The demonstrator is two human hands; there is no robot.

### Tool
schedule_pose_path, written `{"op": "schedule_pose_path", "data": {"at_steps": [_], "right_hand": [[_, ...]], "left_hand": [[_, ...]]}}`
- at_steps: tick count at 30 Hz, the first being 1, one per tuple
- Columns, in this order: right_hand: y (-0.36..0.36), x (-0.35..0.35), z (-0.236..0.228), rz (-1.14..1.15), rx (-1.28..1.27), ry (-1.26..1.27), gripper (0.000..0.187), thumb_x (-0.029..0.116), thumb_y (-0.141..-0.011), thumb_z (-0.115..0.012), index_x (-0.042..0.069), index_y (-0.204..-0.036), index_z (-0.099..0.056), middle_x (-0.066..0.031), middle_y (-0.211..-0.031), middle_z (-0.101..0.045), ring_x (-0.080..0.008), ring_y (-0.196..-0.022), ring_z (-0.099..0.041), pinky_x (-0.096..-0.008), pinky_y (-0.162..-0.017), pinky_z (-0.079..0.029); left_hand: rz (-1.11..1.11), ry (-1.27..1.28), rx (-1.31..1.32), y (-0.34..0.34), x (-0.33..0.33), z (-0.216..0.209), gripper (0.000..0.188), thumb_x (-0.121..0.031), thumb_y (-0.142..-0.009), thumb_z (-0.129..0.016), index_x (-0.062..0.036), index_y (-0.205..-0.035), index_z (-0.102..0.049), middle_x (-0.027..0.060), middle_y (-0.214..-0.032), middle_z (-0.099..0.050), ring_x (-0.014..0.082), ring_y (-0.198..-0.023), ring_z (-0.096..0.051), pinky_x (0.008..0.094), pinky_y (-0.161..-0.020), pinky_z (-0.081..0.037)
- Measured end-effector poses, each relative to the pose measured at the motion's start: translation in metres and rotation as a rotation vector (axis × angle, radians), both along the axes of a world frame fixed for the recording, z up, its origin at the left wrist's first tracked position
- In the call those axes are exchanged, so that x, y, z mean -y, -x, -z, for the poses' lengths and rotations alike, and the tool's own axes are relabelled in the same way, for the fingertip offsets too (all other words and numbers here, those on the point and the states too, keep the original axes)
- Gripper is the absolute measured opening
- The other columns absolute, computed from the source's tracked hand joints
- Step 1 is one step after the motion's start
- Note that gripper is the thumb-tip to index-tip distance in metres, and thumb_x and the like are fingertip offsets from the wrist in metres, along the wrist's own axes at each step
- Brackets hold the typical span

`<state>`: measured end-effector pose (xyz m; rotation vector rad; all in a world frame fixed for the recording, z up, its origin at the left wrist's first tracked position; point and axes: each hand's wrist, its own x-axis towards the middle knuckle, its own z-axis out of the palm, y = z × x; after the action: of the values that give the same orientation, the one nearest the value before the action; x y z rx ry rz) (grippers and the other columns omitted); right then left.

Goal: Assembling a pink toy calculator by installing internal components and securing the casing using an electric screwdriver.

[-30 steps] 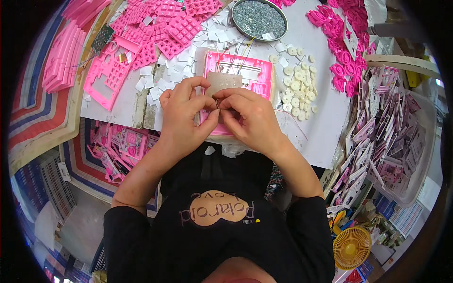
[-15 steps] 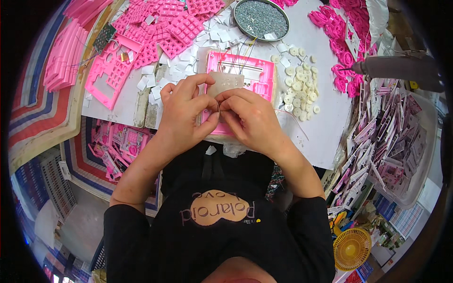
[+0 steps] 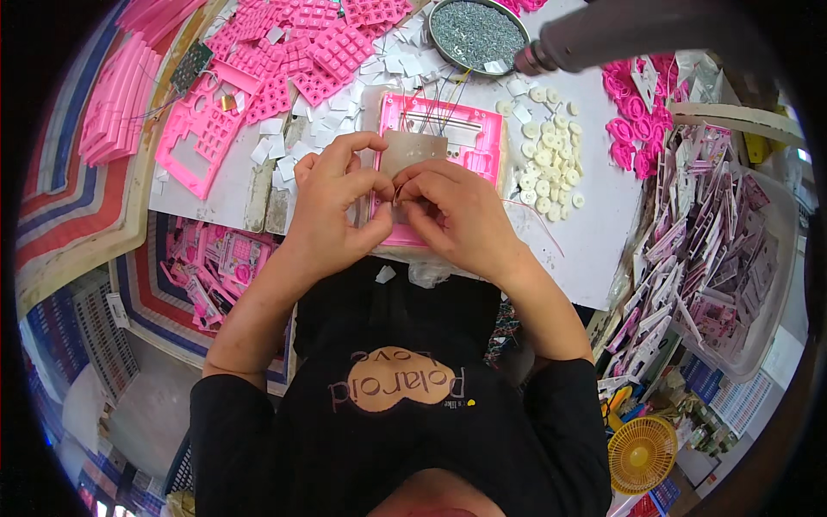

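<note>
Now a grey power tool [image 3: 620, 30] has swung in over the far side of the table. Close to me, my left hand [image 3: 336, 211] and right hand [image 3: 457, 215] pinch a thin grey sheet [image 3: 412, 155] on the pink frame [image 3: 448, 129]. Past that lie white round discs [image 3: 547, 159], pink button pads [image 3: 319, 43] and a bowl of screws [image 3: 476, 30].

A casing [image 3: 448, 129] lies on the table [image 3: 594, 233], screw bowl [image 3: 476, 33] behind it, discs [image 3: 551, 164] right.

black top, sleeves seemingly pushed up
</note>
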<state>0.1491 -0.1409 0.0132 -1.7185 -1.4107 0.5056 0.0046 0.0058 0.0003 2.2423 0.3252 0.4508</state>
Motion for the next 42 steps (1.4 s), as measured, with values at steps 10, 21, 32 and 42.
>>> {"op": "schedule_pose_path", "data": {"at_steps": [10, 21, 32, 42], "right_hand": [[0.001, 0.006, -0.006, 0.011, -0.068, 0.028, 0.017, 0.002, -0.079, -0.074, 0.000, -0.095, -0.068, -0.0102, -0.103, -0.070, -0.0229, -0.081, -0.068, -0.0315, -0.066, -0.056], [0.008, 0.007, 0.002, 0.169, 0.269, -0.219, 0.018, 0.006, -0.079, -0.076, 0.003, -0.094, -0.067, -0.0105, -0.102, -0.067, -0.0297, -0.085, -0.066, -0.0384, -0.074, -0.054], [0.031, 0.018, 0.021, 0.226, 0.240, -0.309, 0.022, 0.001, -0.077, -0.075, 0.001, -0.098, -0.068, -0.0110, -0.108, -0.069, -0.0280, -0.087, -0.068, -0.0361, -0.071, -0.055], [0.032, 0.025, 0.009, 0.207, 0.416, -0.165, 0.020, 0.005, -0.075, -0.075, 0.004, -0.095, -0.071, -0.0071, -0.095, -0.065, -0.0254, -0.083, -0.061, -0.0343, -0.062, -0.050]], "left_hand": [[0.027, 0.100, -0.028, 0.000, -0.001, 0.005, 0.010, -0.013, -0.076, -0.071, -0.0100, -0.084, -0.069, 0.0056, -0.119, -0.060, 0.0186, -0.095, -0.059, 0.0410, -0.094, -0.030], [0.032, 0.174, 0.079, -0.002, 0.002, -0.002, 0.009, -0.004, -0.084, -0.068, -0.0023, -0.093, -0.069, 0.0118, -0.104, -0.062, 0.0230, -0.088, -0.064, 0.0331, -0.077, -0.050], [0.092, 0.960, -0.377, -0.009, -0.017, -0.009, 0.018, -0.006, -0.095, -0.063, 0.0045, -0.109, -0.065, 0.0048, -0.083, -0.069, 0.0083, -0.071, -0.064, 0.0215, -0.064, -0.051], [0.209, 0.629, -0.352, -0.018, -0.020, -0.020, 0.019, -0.003, -0.091, -0.067, 0.0022, -0.110, -0.065, 0.0052, -0.084, -0.070, 0.0091, -0.069, -0.064, 0.0230, -0.061, -0.050]]}}
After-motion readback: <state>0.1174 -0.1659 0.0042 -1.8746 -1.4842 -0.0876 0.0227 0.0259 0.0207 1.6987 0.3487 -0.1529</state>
